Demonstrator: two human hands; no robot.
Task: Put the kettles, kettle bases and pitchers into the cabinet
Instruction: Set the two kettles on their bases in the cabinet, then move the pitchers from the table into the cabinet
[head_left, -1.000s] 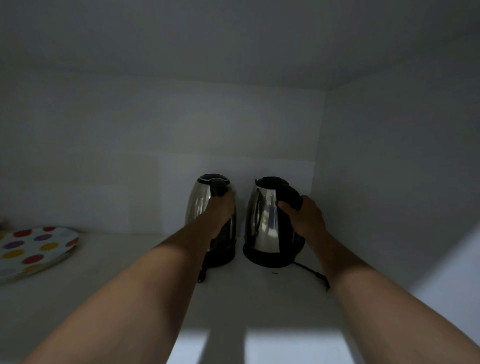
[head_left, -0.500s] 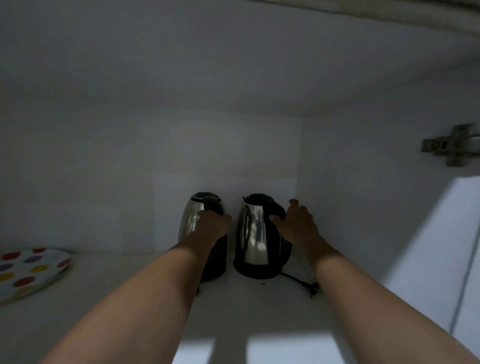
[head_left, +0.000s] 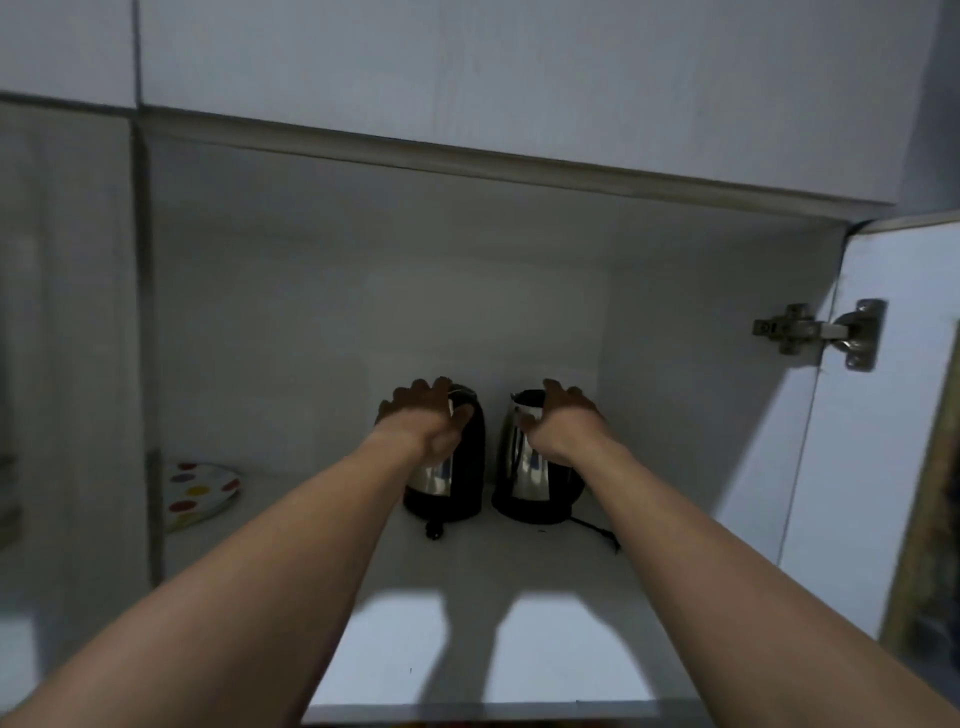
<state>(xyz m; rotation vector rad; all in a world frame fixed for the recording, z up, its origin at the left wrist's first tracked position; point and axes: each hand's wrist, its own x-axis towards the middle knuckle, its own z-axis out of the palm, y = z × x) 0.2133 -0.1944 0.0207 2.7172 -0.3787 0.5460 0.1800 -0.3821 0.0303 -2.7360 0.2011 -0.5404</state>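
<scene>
I see the open cabinet (head_left: 363, 322), door (head_left: 893, 415) swung right. On its shelf, at the back right, two kettles stand upright side by side: left kettle (head_left: 457, 478), right kettle (head_left: 535, 478). My left hand (head_left: 423, 421) and right hand (head_left: 563, 423) hover in front of them, fingers spread loose, gripping nothing. A dotted plate (head_left: 200, 491) sits far left.

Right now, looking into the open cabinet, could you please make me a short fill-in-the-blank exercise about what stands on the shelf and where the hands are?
1. ____ steel kettles stand side by side on the shelf.
2. The left hand is at the left kettle, and the right hand is at the ____ kettle.
3. The plate far to the left carries coloured ____.
4. The metal hinge shows that the cabinet door is ____.

Missing words: Two; right; dots; open
</scene>
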